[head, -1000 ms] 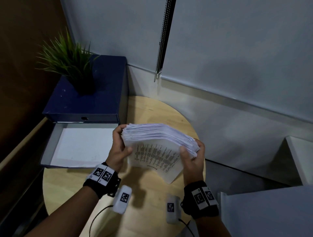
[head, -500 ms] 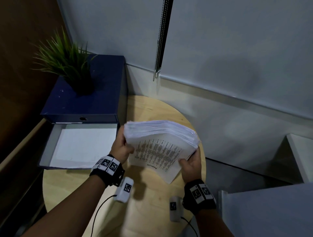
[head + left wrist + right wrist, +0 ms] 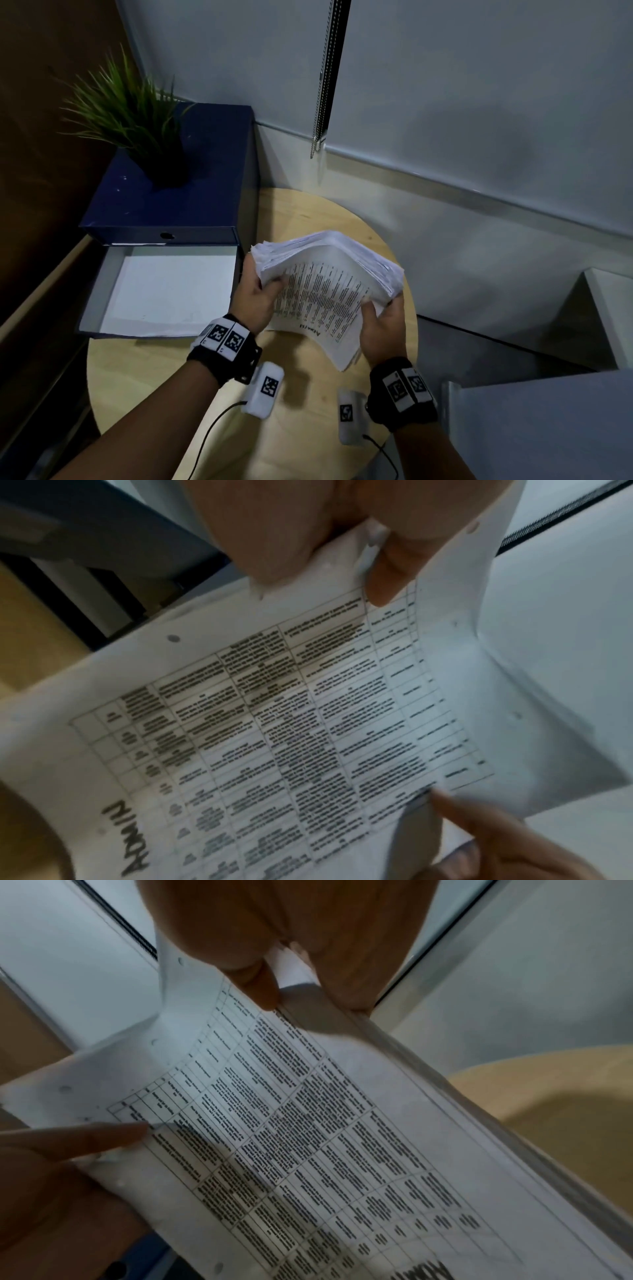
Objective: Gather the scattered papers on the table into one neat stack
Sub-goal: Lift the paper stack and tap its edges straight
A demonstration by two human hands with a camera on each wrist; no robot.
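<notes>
A thick stack of white papers [image 3: 325, 284] is held up on edge above the round wooden table [image 3: 308, 428]; its facing sheet carries a printed table. The stack bows over at the top. My left hand [image 3: 255, 298] grips the stack's left edge, thumb on the printed sheet [image 3: 308, 723]. At the lower right edge my right hand [image 3: 380, 325] grips it, thumb on the front [image 3: 308, 1150]. In the left wrist view my left hand [image 3: 329, 569] pinches the sheets. In the right wrist view my right hand [image 3: 298, 993] pinches the edge.
An open grey box tray [image 3: 102, 284] lined with white paper lies at the table's left, under a dark blue box file [image 3: 171, 205] carrying a potted grass plant [image 3: 137, 116]. A wall with a blind chain [image 3: 322, 85] is behind. White furniture [image 3: 548, 421] stands at right.
The stack has tilted and bowed more, its top edge leaning to the right. My right hand slid down from the top right corner to the lower right edge.
</notes>
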